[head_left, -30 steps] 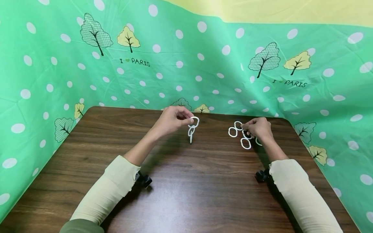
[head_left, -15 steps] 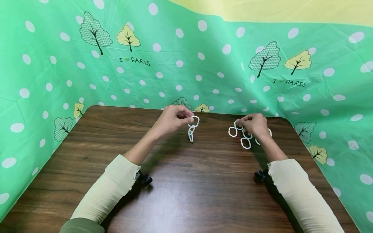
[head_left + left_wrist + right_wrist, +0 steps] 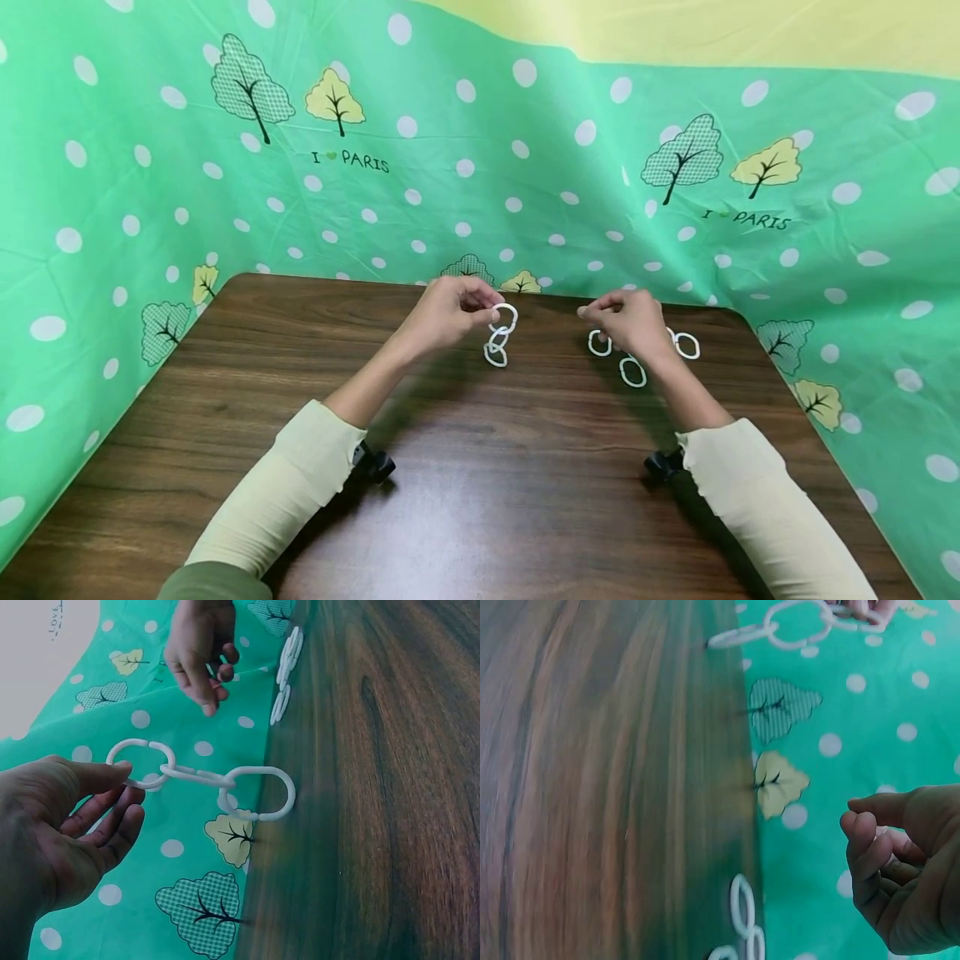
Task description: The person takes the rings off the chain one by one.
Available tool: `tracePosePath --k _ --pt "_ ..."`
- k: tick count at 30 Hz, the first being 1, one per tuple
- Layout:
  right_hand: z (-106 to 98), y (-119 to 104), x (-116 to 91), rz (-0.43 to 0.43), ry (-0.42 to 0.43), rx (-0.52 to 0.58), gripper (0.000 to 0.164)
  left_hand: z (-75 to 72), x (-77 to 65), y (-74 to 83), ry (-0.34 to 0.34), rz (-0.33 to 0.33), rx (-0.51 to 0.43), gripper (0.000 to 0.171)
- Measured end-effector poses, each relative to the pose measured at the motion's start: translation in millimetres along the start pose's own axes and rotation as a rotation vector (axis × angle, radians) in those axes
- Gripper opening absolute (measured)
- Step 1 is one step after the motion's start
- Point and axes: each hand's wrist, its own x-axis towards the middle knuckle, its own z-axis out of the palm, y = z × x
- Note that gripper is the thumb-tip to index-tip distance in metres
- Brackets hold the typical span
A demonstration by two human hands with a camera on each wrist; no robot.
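My left hand (image 3: 448,312) pinches the top link of a short chain of white plastic links (image 3: 199,777) between thumb and fingertips. Two more links hang below it, the lowest link (image 3: 291,796) close over the table in the left wrist view. To the right, my right hand (image 3: 628,321) is above the loose links with thumb and fingertips pinched together. A small whitish bit between these fingers shows in the right wrist view, most of it hidden. Loose white links (image 3: 632,372) lie under and around this hand, partly covered by it.
The brown wooden table (image 3: 465,483) carries the loose links at its back right. A green dotted cloth (image 3: 480,125) with tree prints hangs around the sides and back. Dark wrist cameras (image 3: 372,463) sit under both cuffs.
My right hand has risen from the loose links and moved left toward the chain, fingers pinched. My left hand stays nearly still while the chain's lowest link has turned.
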Motion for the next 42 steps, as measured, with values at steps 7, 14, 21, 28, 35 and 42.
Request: tracePosePath --k 7,14,21,28,35,42 --pt "6.5 -23.1 -7.3 -0.076 -0.024 0.016 0.029 1.9 -1.8 0.3 0.001 -0.036 -0.001 0.016" --pt "11.9 -37.6 -11.5 -0.145 -0.039 0.022 0.027 3.9 -2.9 -1.9 0.035 -0.024 -0.033 0.018" --pt "14.8 -48.0 -12.6 -0.186 -0.087 0.051 0.026 3.9 -2.9 -2.7 0.073 -0.032 -0.047 0.018" --pt "19.6 -56.8 -9.7 -0.323 -0.105 -0.004 0.020 4.0 -2.2 -2.8 0.079 -0.035 -0.069 0.016" --pt "21.4 -67.3 -9.3 -0.391 -0.116 -0.043 0.018 4.3 -2.5 -1.5 0.076 -0.054 -0.072 0.016" --pt "22.4 -78.2 -9.9 -0.410 -0.160 -0.005 0.022 4.7 -2.4 -1.0 0.075 -0.042 -0.063 0.014"
